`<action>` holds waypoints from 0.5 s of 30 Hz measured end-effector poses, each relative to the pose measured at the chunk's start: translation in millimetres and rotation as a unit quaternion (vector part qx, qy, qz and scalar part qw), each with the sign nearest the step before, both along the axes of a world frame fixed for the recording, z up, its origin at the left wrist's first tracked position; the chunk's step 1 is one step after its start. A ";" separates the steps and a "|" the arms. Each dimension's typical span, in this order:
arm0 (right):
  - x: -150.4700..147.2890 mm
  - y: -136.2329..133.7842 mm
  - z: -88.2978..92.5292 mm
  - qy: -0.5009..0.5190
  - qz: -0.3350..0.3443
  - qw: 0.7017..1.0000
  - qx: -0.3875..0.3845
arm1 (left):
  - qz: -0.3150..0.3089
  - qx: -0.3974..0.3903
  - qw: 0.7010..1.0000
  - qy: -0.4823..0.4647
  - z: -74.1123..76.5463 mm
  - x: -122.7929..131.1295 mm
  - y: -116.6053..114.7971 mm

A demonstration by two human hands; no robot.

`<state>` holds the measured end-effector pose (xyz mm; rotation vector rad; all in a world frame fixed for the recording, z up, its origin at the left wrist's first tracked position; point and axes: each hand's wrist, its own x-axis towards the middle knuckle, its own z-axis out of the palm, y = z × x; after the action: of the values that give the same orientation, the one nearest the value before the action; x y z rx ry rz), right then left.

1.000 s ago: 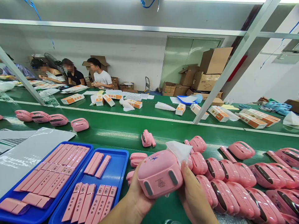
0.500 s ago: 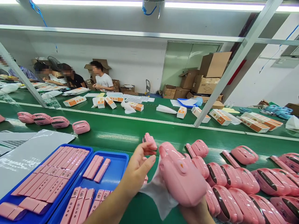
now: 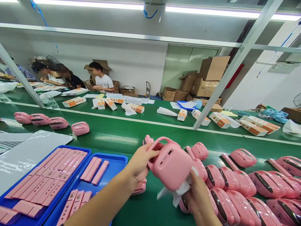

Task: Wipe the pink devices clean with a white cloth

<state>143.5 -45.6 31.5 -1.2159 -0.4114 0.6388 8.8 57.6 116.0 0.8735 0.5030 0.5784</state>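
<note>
Above the green work surface I hold a pink rounded device with a carrying handle [image 3: 172, 166], tilted, its flat face with two small dark slots turned toward me. My left hand [image 3: 141, 160] is closed around the handle at its left. At the device's lower right, my right hand [image 3: 197, 191] presses a white cloth [image 3: 175, 194] against it; the right fingertips are largely hidden. Another pink device [image 3: 147, 140] stands just behind my left hand, and one more [image 3: 140, 187] is partly covered below that wrist.
Several pink devices [image 3: 242, 202] stand in rows at the right, some with pink sticks [image 3: 231, 164] beside them. Two blue trays [image 3: 113, 157] of pink sticks lie at left. A metal post [image 3: 218, 91] rises beyond the belt [image 3: 117, 136], near orange-and-white boxes [image 3: 182, 115]. Co-workers [image 3: 103, 82] sit opposite.
My left hand has gone from free beside the device to gripping its handle. The device has turned, bringing its slotted face into view. The cloth has moved with my right hand to the right.
</note>
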 end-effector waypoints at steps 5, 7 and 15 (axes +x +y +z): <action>3.1 -12.4 20.1 -0.095 -0.027 0.993 -0.066 | 0.034 -0.096 0.995 0.011 -16.0 1.5 -0.1; -6.7 -11.9 20.1 -0.280 0.029 0.959 -0.035 | 0.048 -0.115 0.992 0.013 -22.9 4.5 -4.4; -26.7 -27.0 8.2 -0.433 0.029 0.901 -0.025 | -0.005 -0.075 0.996 0.038 -27.9 20.3 -45.6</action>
<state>116.7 -72.5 39.7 -1.5036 -1.1827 0.1161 29.1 12.0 88.1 0.7574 0.6028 0.4932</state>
